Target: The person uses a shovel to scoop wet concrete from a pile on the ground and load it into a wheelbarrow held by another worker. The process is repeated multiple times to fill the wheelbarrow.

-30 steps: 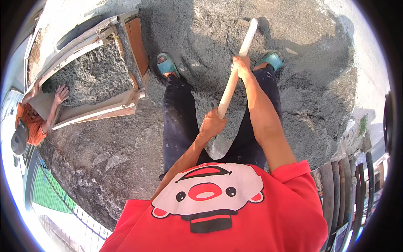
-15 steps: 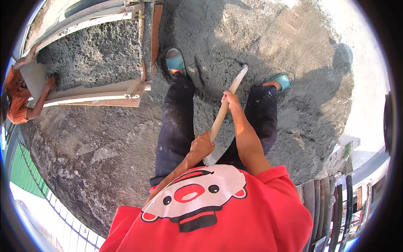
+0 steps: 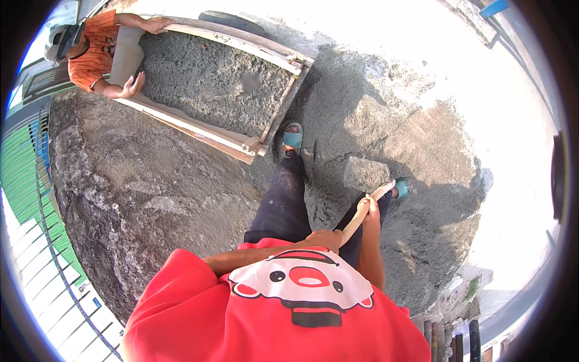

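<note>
My right hand (image 3: 369,208) grips the upper part of a pale wooden handle, near its far end. My left hand (image 3: 325,239) is closed round the same handle lower down, close to my red shirt. The tool looks like a hoe (image 3: 354,224); its blade is hidden under a lump of grey wet concrete (image 3: 367,173) beside the handle's tip. This lump stands out paler against the wet mix (image 3: 329,202) spread round my feet. At the far left lies a wooden box (image 3: 205,134) filled with grey wet concrete.
A co-worker in an orange top (image 3: 96,51) holds the box's left end with both hands. My sandalled feet stand in the mix, the left sandal (image 3: 293,137) near the box corner. A tyre (image 3: 232,23) lies behind the box. Green sheeting (image 3: 27,172) and bars are at left.
The hoe has swung right and nearer to me, with concrete now lifted beside its tip. My view has turned, so the box sits more to the right. The co-worker's lower hand has opened out.
</note>
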### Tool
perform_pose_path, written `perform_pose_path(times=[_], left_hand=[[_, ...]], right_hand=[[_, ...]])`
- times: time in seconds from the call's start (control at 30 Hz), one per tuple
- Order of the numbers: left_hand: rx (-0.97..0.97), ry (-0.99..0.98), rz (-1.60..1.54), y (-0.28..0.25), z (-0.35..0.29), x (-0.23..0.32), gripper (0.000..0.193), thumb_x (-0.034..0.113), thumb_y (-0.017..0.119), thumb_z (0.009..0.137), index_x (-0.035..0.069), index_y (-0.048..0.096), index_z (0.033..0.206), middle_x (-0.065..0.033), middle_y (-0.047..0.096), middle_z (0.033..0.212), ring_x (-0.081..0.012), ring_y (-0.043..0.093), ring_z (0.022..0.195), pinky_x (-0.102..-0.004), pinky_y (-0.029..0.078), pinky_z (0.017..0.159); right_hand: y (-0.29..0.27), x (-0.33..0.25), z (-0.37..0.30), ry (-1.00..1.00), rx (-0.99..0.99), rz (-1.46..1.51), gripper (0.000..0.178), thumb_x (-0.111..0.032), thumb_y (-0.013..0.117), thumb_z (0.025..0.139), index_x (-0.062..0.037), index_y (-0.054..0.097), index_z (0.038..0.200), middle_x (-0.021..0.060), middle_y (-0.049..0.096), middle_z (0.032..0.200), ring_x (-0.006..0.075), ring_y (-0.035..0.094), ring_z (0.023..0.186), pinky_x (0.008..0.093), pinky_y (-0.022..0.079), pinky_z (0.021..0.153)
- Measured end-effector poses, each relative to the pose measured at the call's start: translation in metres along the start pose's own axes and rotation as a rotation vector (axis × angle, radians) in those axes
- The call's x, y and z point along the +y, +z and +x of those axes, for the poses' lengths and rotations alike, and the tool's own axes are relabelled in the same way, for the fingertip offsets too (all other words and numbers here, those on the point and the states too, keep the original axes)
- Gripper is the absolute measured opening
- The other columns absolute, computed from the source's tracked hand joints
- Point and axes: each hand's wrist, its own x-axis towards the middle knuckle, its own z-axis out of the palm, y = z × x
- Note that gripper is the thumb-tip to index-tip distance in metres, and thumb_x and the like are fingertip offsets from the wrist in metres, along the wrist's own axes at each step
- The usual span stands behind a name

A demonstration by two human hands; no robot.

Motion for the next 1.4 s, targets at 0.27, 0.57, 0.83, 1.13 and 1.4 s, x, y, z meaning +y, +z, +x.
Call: perform_pose_path(times=[0.27,0.57,0.83,1.13,1.4], left_hand=[[-0.039,0.321,0.217,-0.106,-0.079,-0.05,0.038,0.021,0.064,0.077,0.0,0.06,0.109,-0.0187,0.067,0.095,-0.0337,0.066,0.092,-0.0453,0.053,0.078],[0.676,0.074,0.48,-0.257,-0.298,-0.243,0.034,0.014,0.069,0.072,0.011,0.06,0.105,-0.0057,0.066,0.092,-0.024,0.062,0.099,-0.0434,0.043,0.089],[1.7,-0.737,0.858,-0.27,-0.544,-0.433,0.024,-0.002,0.062,0.071,0.006,0.057,0.093,-0.0069,0.056,0.097,-0.0278,0.053,0.099,-0.042,0.041,0.088],[1.132,-0.417,0.17,-0.136,-0.274,-0.4,0.035,0.013,0.075,0.065,0.011,0.066,0.098,-0.0125,0.066,0.095,-0.0334,0.061,0.092,-0.0429,0.047,0.083],[0.318,0.184,-0.583,0.012,0.076,-0.148,0.031,0.02,0.071,0.078,-0.002,0.061,0.097,-0.0164,0.066,0.081,-0.0264,0.067,0.078,-0.0377,0.051,0.072]], right_hand=[[0.026,-0.041,-0.023,-0.407,0.131,0.14,0.019,-0.015,0.057,0.085,-0.0103,0.039,0.09,0.0049,0.047,0.07,0.0174,0.049,0.056,0.0318,0.048,0.056],[0.311,0.154,-0.012,-0.291,0.119,0.136,0.02,-0.018,0.048,0.087,-0.0127,0.039,0.069,0.0012,0.042,0.063,0.0161,0.045,0.059,0.0321,0.046,0.061],[0.606,0.443,-0.115,0.469,-0.568,0.11,0.03,-0.016,0.065,0.085,-0.0035,0.048,0.106,0.0101,0.054,0.1,0.0285,0.055,0.102,0.0499,0.041,0.099],[0.405,0.206,-0.09,0.056,-0.323,-0.149,0.013,-0.009,0.064,0.081,-0.0065,0.053,0.089,0.0063,0.055,0.086,0.0243,0.056,0.092,0.0453,0.046,0.093],[0.206,-0.104,0.075,-0.447,0.169,-0.424,0.022,-0.012,0.069,0.076,-0.0023,0.055,0.091,0.008,0.055,0.08,0.021,0.058,0.065,0.0366,0.052,0.061]])
